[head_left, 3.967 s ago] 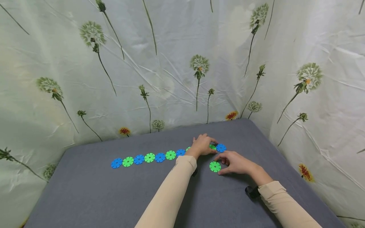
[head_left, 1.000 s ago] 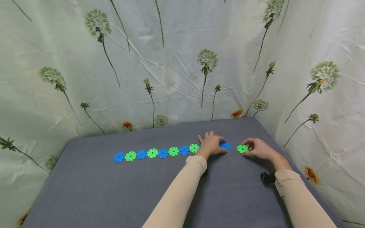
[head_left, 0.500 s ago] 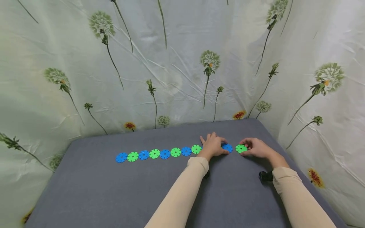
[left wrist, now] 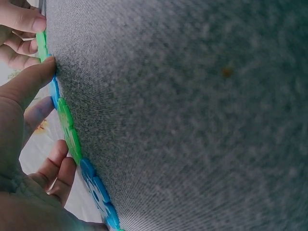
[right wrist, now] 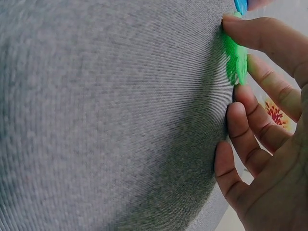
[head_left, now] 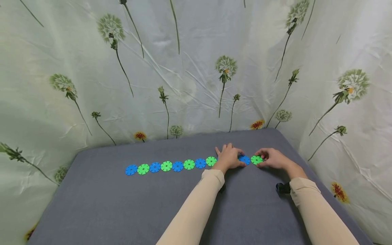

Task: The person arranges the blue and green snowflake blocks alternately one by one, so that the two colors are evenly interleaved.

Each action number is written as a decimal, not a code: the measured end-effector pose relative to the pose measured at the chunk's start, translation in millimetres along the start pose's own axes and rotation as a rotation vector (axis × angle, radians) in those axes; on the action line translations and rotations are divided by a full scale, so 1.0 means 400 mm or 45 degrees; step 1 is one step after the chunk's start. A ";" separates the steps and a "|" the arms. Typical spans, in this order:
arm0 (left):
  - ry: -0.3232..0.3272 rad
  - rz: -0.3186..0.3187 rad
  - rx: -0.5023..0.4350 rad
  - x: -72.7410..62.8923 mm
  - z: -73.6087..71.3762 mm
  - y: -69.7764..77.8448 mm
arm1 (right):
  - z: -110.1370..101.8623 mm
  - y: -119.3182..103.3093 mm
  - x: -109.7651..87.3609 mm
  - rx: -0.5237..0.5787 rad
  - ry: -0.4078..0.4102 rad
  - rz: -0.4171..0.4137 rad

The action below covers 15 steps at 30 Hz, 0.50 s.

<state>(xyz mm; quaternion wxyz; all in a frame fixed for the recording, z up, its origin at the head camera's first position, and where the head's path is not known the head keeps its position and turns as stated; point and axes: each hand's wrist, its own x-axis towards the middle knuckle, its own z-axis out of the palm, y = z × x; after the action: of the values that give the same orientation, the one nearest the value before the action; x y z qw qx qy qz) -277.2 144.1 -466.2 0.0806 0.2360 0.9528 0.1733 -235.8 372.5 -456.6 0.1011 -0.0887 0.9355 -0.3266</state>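
Notched plastic discs, alternately blue and green, lie in a row across the grey cloth. My right hand [head_left: 273,159] pinches a green disc [head_left: 256,160] by its edges at the row's right end, thumb nearest me. That disc sits close beside a blue disc [head_left: 244,160]; whether they touch I cannot tell. My left hand [head_left: 228,158] holds the blue disc between thumb and index finger. In the left wrist view, a green disc [left wrist: 69,130] and another blue disc [left wrist: 98,191] follow under that hand. From the head view, the left hand hides part of the row.
The row runs left to an end blue disc [head_left: 131,169]. A grey cloth-covered table [head_left: 122,211] carries everything. Behind it and at the right hangs a pale curtain [head_left: 190,78] printed with dandelions. A dark wrist camera [head_left: 283,188] sits under the right wrist.
My right hand has brought the green disc from in front of the row to its right end, then slid it left towards the blue disc. My left hand has stayed by the row's right part.
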 end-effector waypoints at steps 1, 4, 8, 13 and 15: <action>-0.002 0.000 -0.002 -0.001 0.001 0.000 | 0.002 0.003 0.001 0.007 -0.002 0.003; -0.009 0.006 -0.006 -0.002 0.004 0.001 | 0.006 0.009 0.001 0.002 0.007 0.002; -0.010 0.012 -0.011 0.002 0.006 0.002 | 0.005 0.006 0.001 -0.012 0.015 0.021; -0.007 0.017 -0.022 0.010 0.007 -0.006 | 0.005 -0.005 0.007 -0.014 0.008 0.052; -0.007 0.013 -0.028 0.009 0.010 -0.013 | 0.010 -0.008 0.010 -0.008 0.005 0.055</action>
<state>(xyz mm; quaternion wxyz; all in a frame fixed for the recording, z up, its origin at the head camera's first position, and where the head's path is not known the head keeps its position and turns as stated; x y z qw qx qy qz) -281.5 142.4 -472.1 0.0848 0.2403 0.9494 0.1837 -238.4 366.5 -458.2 0.1061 -0.0682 0.9385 -0.3214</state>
